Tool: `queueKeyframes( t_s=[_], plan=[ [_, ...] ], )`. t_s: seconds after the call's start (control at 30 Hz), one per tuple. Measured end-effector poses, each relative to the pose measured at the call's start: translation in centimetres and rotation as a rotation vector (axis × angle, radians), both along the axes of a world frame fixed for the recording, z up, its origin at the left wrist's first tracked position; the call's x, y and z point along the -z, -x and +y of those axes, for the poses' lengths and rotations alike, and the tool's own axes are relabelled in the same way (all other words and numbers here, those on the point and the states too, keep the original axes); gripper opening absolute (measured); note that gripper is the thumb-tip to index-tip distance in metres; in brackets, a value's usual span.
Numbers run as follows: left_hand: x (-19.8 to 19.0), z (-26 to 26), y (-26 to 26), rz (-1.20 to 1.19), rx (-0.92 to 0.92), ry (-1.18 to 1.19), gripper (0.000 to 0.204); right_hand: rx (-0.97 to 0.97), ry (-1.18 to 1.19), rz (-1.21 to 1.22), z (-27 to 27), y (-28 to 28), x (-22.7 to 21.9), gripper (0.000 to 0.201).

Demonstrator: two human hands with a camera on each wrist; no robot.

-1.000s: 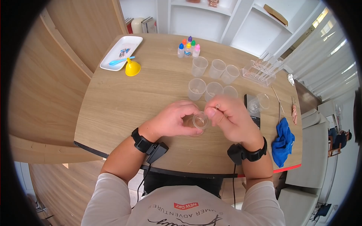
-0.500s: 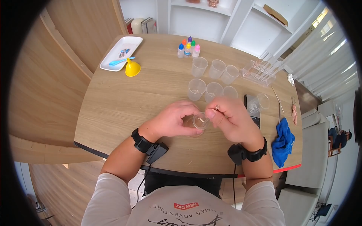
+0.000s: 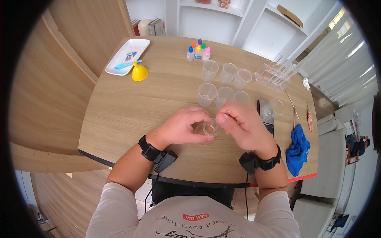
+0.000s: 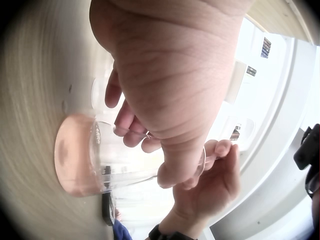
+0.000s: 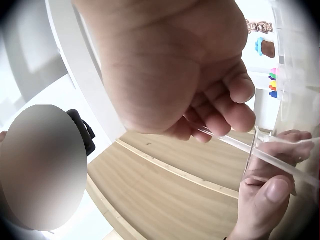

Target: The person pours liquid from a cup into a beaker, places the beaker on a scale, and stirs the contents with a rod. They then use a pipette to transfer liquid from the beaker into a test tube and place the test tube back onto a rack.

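Observation:
My left hand [image 3: 182, 126] grips a clear glass beaker [image 3: 210, 127] from its left side, thumb and fingers curved round it. In the left wrist view the beaker base [image 4: 77, 155] stands on the wooden table with a shallow layer of peach-tinted liquid inside. Above the rim, my right hand [image 3: 243, 125] pinches a thin clear stirring rod [image 5: 235, 144] between thumb and fingers. The rod slants down through the mouth into the beaker. In the head view the right fingers hide most of the rod.
Several clear plastic cups [image 3: 207, 95] stand just beyond my hands, with coloured-cap dropper bottles [image 3: 197, 53] behind them. A test tube rack [image 3: 274, 75], a black flat device [image 3: 270, 126] and a blue cloth [image 3: 297, 150] are rightward. Left lie a white tray [image 3: 115, 57] and yellow funnel [image 3: 139, 72].
The rod's lower part has shifted position within the beaker, with only slight motion of my right fingers. My left hand and the beaker have stayed in place.

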State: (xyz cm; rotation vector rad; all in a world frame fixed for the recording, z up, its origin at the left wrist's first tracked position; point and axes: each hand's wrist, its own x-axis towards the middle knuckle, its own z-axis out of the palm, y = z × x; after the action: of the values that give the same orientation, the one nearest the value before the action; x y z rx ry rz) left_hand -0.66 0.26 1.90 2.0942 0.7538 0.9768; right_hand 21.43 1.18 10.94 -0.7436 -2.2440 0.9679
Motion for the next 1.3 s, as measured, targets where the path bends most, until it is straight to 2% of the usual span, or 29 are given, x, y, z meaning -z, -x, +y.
queueKeyframes(
  t_s=[0.1,0.2,0.33,0.4,0.47,0.53,0.6,0.7,0.73,0.8,0.87,0.93,1.03,1.13,1.23,1.3],
  plan=[
    [0.06,0.0,-0.03,-0.006,-0.004,-0.008,0.05,0.098,0.057,0.051,-0.26,0.36,0.06,0.01],
    [0.19,0.04,-0.04,-0.003,-0.009,-0.022,0.05,0.005,-0.046,-0.014,0.11,0.0,0.02,0.01],
    [0.17,0.05,-0.05,0.005,-0.012,-0.03,0.051,0.084,0.028,0.06,-0.12,0.33,0.22,0.011],
    [0.07,0.05,-0.01,0.005,-0.009,-0.029,0.051,-0.017,-0.082,0.012,0.14,0.18,0.24,0.011],
    [0.06,0.05,-0.1,0.005,-0.004,-0.026,0.051,0.036,-0.029,0.054,-0.18,0.51,0.35,0.011],
    [0.15,0.02,-0.36,-0.055,-0.035,-0.037,0.036,0.09,0.023,0.097,-0.18,0.47,0.32,0.012],
    [0.16,0.01,-0.44,-0.062,-0.033,-0.044,0.036,-0.008,-0.067,-0.007,0.12,0.05,0.08,0.011],
    [0.0,-0.01,-0.18,-0.034,-0.021,-0.028,0.041,0.067,0.015,0.052,-0.31,0.34,0.0,0.011],
    [-0.04,-0.03,-0.08,0.0,-0.011,-0.005,0.047,0.067,0.015,0.052,-0.23,0.32,0.01,0.011],
    [0.17,0.05,-0.02,0.001,-0.008,-0.012,0.048,0.001,-0.024,0.039,-0.02,0.29,0.04,0.01],
    [0.2,0.06,-0.08,0.003,-0.006,-0.02,0.048,0.03,-0.002,0.028,-0.28,0.27,-0.17,0.009],
    [0.11,0.0,-0.38,-0.067,-0.032,-0.035,0.035,0.06,0.022,0.018,-0.36,0.26,-0.12,0.009],
    [0.1,0.08,-0.43,-0.082,-0.027,-0.059,0.035,0.063,0.029,0.058,-0.13,0.26,0.06,0.01],
    [0.03,0.03,-0.44,-0.083,-0.028,-0.039,0.035,0.003,-0.058,-0.007,-0.1,0.07,-0.12,0.009],
    [0.17,0.02,-0.42,-0.078,-0.033,-0.047,0.035,0.096,0.024,0.045,-0.21,0.26,0.16,0.01],
    [0.21,0.05,-0.37,-0.073,-0.031,-0.052,0.035,-0.017,-0.087,-0.014,0.07,0.01,0.18,0.01]
  ],
)
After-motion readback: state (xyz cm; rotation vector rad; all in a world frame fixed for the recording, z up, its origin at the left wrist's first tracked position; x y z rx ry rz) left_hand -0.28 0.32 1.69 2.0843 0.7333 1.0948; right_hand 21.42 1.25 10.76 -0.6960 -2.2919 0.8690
